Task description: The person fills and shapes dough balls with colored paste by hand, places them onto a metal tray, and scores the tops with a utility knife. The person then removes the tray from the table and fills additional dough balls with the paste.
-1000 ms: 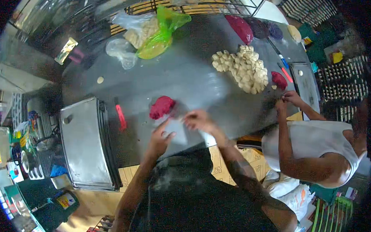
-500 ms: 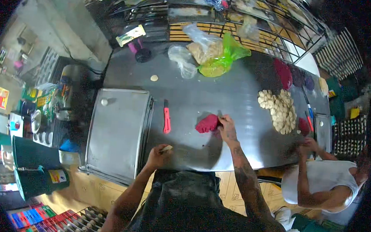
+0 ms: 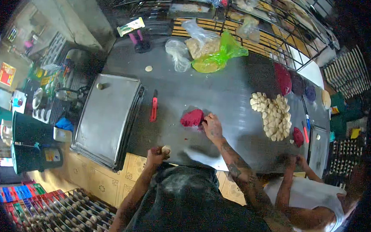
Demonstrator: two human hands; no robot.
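My left hand (image 3: 155, 156) is closed around a small piece of pale dough (image 3: 166, 150) near the table's front edge. At the right side of a dark red lump of paste (image 3: 192, 118), the fingers of my right hand (image 3: 212, 127) are bent together and pinch at its edge. Small red crumbs lie on the metal table (image 3: 168, 130) just in front of the lump. A red-handled cutter (image 3: 154, 108) rests to the left of the paste, touched by neither hand.
Metal trays (image 3: 105, 116) are stacked at left, a dough ball (image 3: 99, 86) on top. Many pale dough pieces (image 3: 273, 120) are heaped at right. Bags, including a green bag (image 3: 215, 58), stand at the back. A co-worker in a white top (image 3: 303, 197) works at right.
The view has shifted, so things on the table appear displaced. My left hand has turned a little, showing more of the dough. My right hand stays at the paste's right edge.
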